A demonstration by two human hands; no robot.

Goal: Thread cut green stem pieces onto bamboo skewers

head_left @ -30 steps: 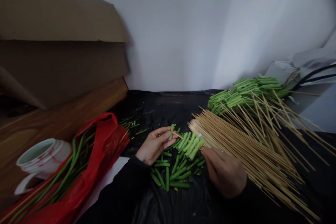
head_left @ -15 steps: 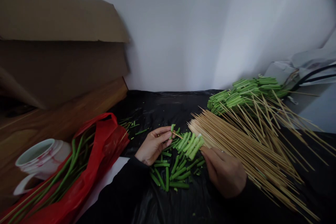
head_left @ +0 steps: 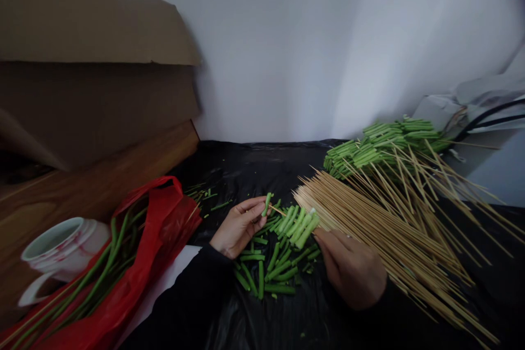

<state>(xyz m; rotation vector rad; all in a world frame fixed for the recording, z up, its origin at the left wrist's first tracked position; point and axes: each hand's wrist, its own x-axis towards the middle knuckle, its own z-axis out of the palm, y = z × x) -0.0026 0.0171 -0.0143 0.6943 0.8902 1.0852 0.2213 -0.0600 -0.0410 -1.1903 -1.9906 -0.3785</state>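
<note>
Between thumb and fingers, my left hand (head_left: 241, 225) pinches a short cut piece of green stem (head_left: 267, 204) at the tip of a thin wooden skewer (head_left: 277, 209). My right hand (head_left: 353, 268) is closed round the skewer's other end, which its fingers mostly hide. Several cut stem pieces (head_left: 298, 225) sit side by side across the skewer near my right fingers. Below both hands, loose cut green stem pieces (head_left: 280, 272) lie in a heap on the black plastic sheet (head_left: 246, 167).
Bare skewers (head_left: 369, 219) lie in a thick bundle at right, with loaded green skewers (head_left: 385, 142) piled behind. A red plastic bag (head_left: 164, 224) of long stems and a white mug (head_left: 68, 246) stand left. A cardboard box (head_left: 94, 16) and a wall (head_left: 279, 49) bound the back.
The piece in my left hand has tilted and shows more of its length at the skewer's tip. My right hand holds nearly the same place.
</note>
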